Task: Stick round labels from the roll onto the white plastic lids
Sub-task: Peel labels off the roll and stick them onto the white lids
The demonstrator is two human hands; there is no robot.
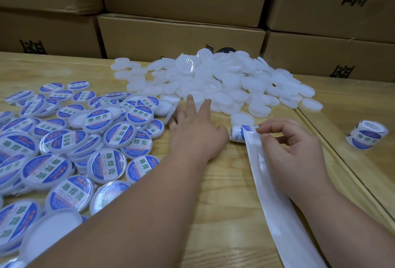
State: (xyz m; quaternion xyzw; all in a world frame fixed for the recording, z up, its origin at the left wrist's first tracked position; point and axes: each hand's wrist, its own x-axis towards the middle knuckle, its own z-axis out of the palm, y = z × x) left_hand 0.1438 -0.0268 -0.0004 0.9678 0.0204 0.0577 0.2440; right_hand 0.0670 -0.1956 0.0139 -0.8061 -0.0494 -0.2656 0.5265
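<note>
Left hand (193,126) lies flat-fingered against blank lids (213,84); right hand (292,146) pinches a label (250,128) on the roll (237,134).

plain white lids (222,79): heaped centre | label roll (240,133): lying sideways, backing trailing

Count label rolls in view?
2. One small roll of blue-and-white round labels lies at table centre, its white backing strip trailing toward the camera, pinched by the right hand. A second, spare label roll sits at far right. More could be hidden under the lid pile.
</note>
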